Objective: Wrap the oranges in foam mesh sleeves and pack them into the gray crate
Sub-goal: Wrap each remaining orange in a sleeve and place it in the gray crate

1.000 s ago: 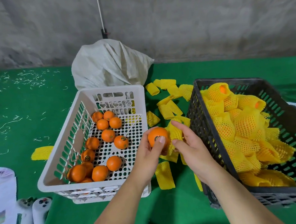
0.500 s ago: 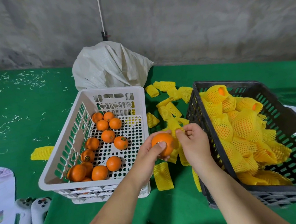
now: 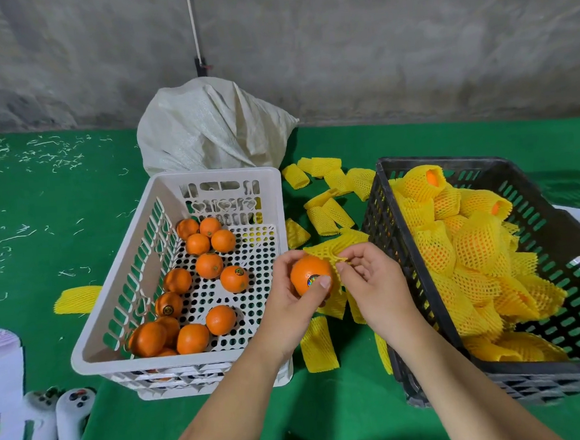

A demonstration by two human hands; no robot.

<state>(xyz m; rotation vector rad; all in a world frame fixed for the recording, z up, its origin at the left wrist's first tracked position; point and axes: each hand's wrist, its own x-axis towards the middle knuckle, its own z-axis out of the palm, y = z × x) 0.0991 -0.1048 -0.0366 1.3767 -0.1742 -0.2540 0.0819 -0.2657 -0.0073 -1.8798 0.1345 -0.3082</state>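
My left hand grips a bare orange with a small sticker, held between the two crates. My right hand pinches the edge of a yellow foam mesh sleeve that lies against the top and right side of that orange. Several bare oranges lie in the white crate on the left. The gray crate on the right holds a heap of wrapped oranges in yellow mesh.
Loose yellow sleeves are scattered on the green cloth between the crates; one more yellow sleeve lies left of the white crate. A white sack sits behind it. Two white controllers and papers lie at the lower left.
My right hand picked a sleeve from the pile and brought it against the orange. My left hand kept hold of the orange and raised it slightly.
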